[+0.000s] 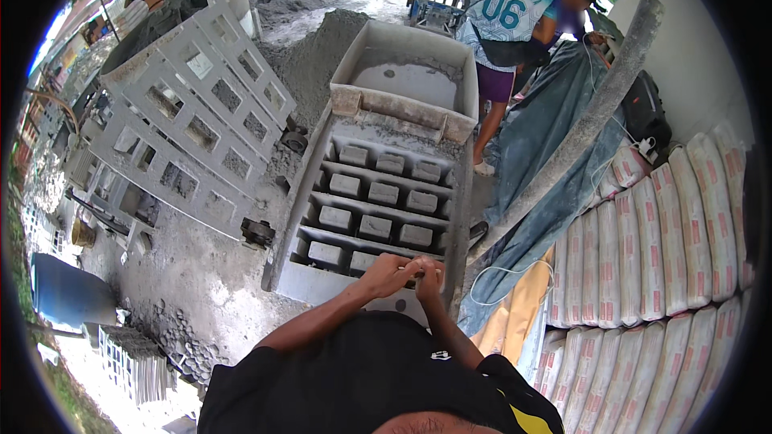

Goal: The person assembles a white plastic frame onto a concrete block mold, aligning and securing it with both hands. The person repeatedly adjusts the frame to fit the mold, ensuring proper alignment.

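Observation:
Over the near end of a grey block mould [374,202], my left hand [389,275] and my right hand [430,277] meet in front of my body. The fingers of both are curled in and touch each other. Whatever lies between them, if anything, is too small to make out. Below and beyond them, the mould has rows of grey rectangular cores [346,186] with dark slots between. A metal feed box [410,102] with some wet grey mix inside stands at the mould's far end.
A hinged metal grid frame [197,124] leans up on the left, near a grey sand heap [322,47]. Stacked bags [643,249] and a slanting pole [571,120] stand to the right over a tarp [555,112]. Beyond the box are two people [503,12]. A blue drum [72,291] sits far left.

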The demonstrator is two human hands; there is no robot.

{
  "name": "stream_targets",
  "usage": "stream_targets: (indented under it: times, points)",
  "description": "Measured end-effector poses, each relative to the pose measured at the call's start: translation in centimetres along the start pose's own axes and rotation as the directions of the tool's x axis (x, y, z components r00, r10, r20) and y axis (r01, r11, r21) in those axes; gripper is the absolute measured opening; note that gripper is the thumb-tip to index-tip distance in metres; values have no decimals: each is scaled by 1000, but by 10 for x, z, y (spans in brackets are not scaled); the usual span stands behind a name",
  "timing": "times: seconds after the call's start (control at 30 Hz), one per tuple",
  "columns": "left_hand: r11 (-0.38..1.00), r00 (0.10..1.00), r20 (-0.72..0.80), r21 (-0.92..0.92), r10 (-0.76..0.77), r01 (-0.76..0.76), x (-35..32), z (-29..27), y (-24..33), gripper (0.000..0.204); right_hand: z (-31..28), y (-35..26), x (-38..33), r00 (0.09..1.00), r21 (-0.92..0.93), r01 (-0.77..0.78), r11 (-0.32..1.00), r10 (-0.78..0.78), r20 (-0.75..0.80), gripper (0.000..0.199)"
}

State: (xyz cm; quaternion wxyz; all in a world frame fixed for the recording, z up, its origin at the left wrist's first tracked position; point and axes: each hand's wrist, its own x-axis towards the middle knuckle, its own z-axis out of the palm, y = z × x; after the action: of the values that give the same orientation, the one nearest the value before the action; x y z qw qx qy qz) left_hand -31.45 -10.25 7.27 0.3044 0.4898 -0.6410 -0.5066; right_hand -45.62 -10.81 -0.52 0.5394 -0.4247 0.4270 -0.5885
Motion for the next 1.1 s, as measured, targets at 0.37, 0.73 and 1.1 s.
stream_targets:
  times: [0.37, 0.73, 1.1]
  points:
    - [927, 858, -511, -290, 58, -236, -70, -108, 114, 43, 124, -175, 29, 694, 12, 311, 950, -236, 680, 23]
    - [922, 748, -650, -197, 132, -334, -53, -160, 82, 37, 173, -154, 57, 701, -96, 283, 954, -138, 700, 25]
    - [929, 880, -404, -153, 252, -336, -29, -187, 89, 30, 172, -132, 50, 860, -15, 192, 981, -161, 485, 38]
